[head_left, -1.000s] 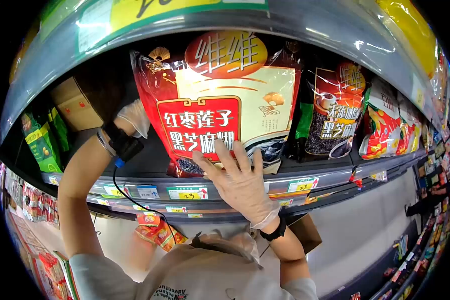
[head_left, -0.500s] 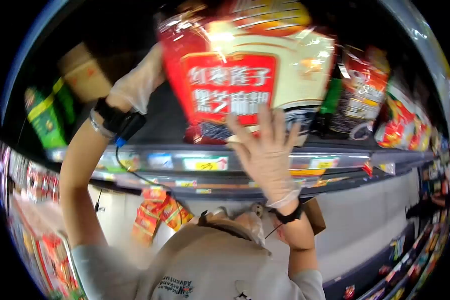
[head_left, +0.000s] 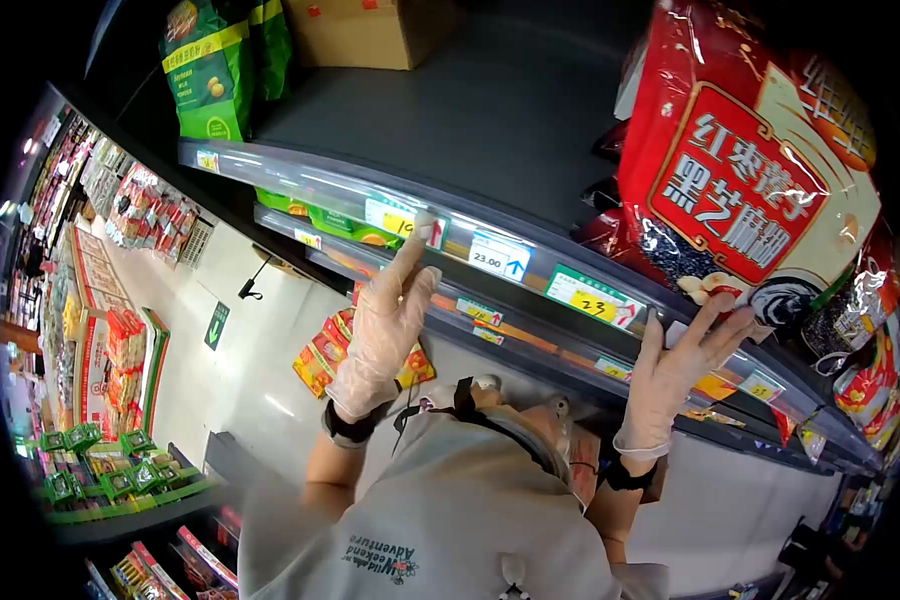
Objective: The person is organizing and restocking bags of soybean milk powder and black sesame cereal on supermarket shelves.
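Note:
A large red and cream bag of black sesame paste (head_left: 740, 190) stands, slightly tilted, at the front of the dark shelf (head_left: 450, 120) on the right. My right hand (head_left: 675, 375), in a thin clear glove, has its fingers spread, with the fingertips at the bag's lower edge by the shelf lip. My left hand (head_left: 380, 335), gloved too, is before the shelf edge on the left. Its index finger stretches up to a price label (head_left: 400, 220) reading 19, and nothing is in the hand.
Green pouches (head_left: 210, 80) and a cardboard box (head_left: 360, 30) stand at the shelf's left. More bags (head_left: 865, 310) sit right of the sesame bag. Orange packets (head_left: 325, 350) are below, near the floor. A display of packaged goods (head_left: 120, 350) stands across the aisle at left.
My left hand has come down from behind the bag to the price label. The view has turned left, so the bag appears further right. My right hand remains at its lower edge.

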